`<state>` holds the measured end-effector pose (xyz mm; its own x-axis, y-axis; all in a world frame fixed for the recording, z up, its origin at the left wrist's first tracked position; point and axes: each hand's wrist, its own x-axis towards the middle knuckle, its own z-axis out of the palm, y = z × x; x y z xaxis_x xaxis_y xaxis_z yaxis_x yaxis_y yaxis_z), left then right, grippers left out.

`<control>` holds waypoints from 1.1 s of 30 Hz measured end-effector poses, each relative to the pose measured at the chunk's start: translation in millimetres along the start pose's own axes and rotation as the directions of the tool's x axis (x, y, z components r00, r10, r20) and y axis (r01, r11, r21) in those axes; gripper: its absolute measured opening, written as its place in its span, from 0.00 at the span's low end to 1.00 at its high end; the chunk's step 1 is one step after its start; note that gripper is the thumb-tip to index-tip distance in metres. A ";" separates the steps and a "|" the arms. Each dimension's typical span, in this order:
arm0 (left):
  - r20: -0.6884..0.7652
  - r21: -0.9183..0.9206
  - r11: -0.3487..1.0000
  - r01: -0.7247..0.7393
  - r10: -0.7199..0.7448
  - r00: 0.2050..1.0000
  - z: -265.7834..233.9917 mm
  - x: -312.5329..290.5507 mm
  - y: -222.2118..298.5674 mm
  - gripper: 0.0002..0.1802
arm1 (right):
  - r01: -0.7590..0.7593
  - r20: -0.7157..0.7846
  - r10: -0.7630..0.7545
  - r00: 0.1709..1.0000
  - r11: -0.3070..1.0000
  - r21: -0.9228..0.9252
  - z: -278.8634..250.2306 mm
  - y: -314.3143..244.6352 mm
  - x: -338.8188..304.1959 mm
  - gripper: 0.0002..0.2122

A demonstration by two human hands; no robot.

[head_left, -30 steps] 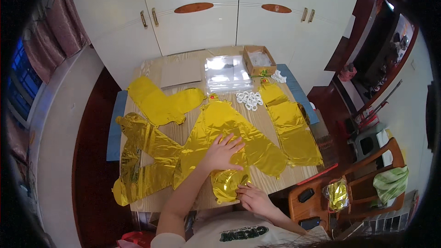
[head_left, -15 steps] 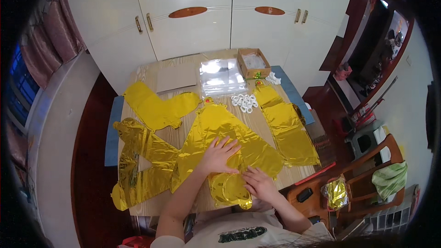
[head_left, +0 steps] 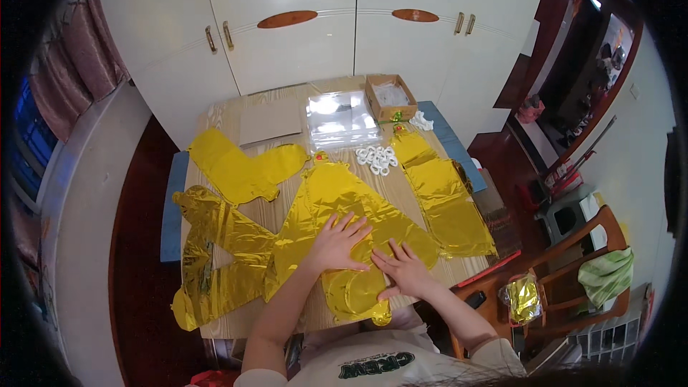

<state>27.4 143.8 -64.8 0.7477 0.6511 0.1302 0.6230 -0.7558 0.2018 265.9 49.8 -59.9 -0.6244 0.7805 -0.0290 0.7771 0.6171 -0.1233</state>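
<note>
Flat, uninflated gold foil balloons cover the wooden tabletop. My left hand (head_left: 339,245) lies with its fingers spread on the middle foil balloon (head_left: 333,190). Beside it, my right hand (head_left: 404,271) also rests open on the same foil, its fingers pointing up and left. Below the hands, a rounded part of the foil (head_left: 362,294) lies close to the table's near edge. Two more gold foil balloons spread out on the left, one farther off (head_left: 244,172) and one nearer (head_left: 222,283). Another foil balloon (head_left: 455,211) lies to the right.
At the back are a flat brown card (head_left: 271,122), clear plastic bags (head_left: 342,129) and a cardboard box (head_left: 393,112). Several white rings (head_left: 376,160) are piled before them. Right of the table, a wooden chair (head_left: 613,233) bears a packet of folded gold foil (head_left: 524,299).
My right hand has slid up and a little left over the foil, and its fingers have spread. The left hand stays about where it was. The view has shifted slightly.
</note>
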 end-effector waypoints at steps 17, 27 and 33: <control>0.016 0.014 1.000 0.008 -0.009 1.000 0.1 0.9 0.2 0.57 | 0.092 0.030 -0.090 0.995 0.992 -0.089 -5.1 -18.2 -42.0 0.37; 0.012 0.034 0.999 0.005 -0.006 1.000 -2.8 0.7 2.6 0.57 | 0.153 -0.012 -0.153 0.988 0.988 0.005 -4.2 -33.4 -86.8 0.30; 0.003 0.068 0.998 -0.008 0.008 1.000 3.1 -0.3 0.6 0.57 | 0.244 -0.078 -0.232 0.970 0.936 0.253 -9.7 -9.0 -77.2 0.27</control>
<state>28.3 142.9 -67.7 0.7534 0.6448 0.1288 0.6310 -0.7641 0.1341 307.9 -15.0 -47.0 -0.7793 0.6217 0.0778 0.5555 0.7431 -0.3732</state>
